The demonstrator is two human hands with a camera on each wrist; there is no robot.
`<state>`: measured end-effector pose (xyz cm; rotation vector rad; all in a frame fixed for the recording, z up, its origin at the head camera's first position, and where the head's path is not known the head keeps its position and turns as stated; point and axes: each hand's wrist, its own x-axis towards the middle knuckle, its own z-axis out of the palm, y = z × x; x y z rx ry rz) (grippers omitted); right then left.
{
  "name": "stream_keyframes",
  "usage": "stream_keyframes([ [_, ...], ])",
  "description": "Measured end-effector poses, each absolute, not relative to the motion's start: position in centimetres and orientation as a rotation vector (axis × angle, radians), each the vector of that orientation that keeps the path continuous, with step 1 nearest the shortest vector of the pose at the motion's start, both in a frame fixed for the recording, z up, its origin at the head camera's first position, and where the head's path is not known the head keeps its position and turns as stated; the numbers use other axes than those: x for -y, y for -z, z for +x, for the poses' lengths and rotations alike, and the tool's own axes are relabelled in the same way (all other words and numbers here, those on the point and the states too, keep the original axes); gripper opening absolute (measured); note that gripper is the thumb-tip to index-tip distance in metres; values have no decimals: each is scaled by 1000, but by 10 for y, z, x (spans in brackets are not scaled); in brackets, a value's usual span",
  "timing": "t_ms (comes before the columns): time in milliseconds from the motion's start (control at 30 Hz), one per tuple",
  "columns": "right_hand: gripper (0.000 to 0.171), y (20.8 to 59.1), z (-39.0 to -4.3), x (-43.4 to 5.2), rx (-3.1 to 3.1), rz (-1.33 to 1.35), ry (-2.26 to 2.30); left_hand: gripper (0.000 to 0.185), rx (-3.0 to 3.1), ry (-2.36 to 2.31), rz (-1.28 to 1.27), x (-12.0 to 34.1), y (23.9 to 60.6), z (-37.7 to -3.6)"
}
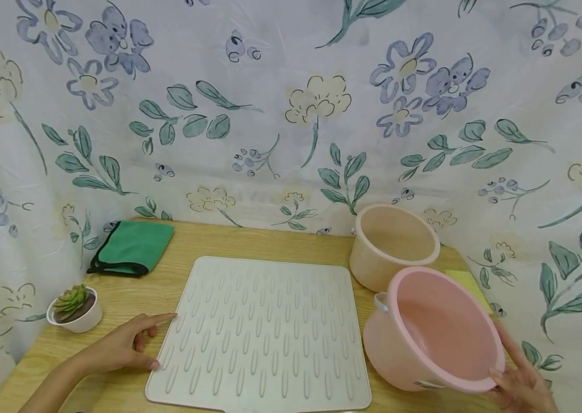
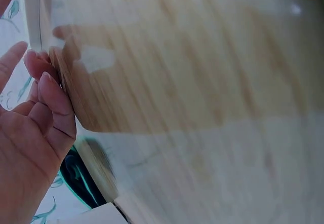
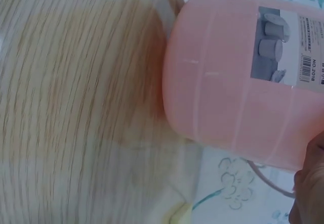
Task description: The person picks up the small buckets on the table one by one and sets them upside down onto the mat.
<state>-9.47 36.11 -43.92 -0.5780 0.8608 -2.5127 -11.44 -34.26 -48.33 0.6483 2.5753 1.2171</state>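
Your right hand (image 1: 520, 384) grips the pink basin (image 1: 432, 330) by its near rim, tilted, at the table's (image 1: 131, 396) right edge beside the beige tub (image 1: 394, 244). Thin, smooth plastic: likely light, slippery, slightly flexible; hold the rolled rim or white handle (image 1: 381, 302). Your left hand (image 1: 125, 344) lies open, fingers straight, touching the ribbed mat (image 1: 260, 332).

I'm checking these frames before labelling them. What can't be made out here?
- Right hand, head view: palm and wrist cut off by the bottom edge; its grip on the pink basin is partly hidden by the rim.
- Label on the basin, right wrist view: print too small to read.
- Table, left wrist view: blurred.
- Left hand, left wrist view: fingers cut off by the left edge.
- Yellow item, head view: mostly hidden behind the basin.
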Motion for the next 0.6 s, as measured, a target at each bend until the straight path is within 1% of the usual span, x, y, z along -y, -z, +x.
stream_keyframes([
  [433, 74, 433, -99, -331, -759, -756, 2459, 79, -2576, -1209, 641, 342, 483, -115],
  [600, 73, 434, -99, -322, -701, -709, 2529, 79, -2561, -1218, 641, 342, 483, -115],
])
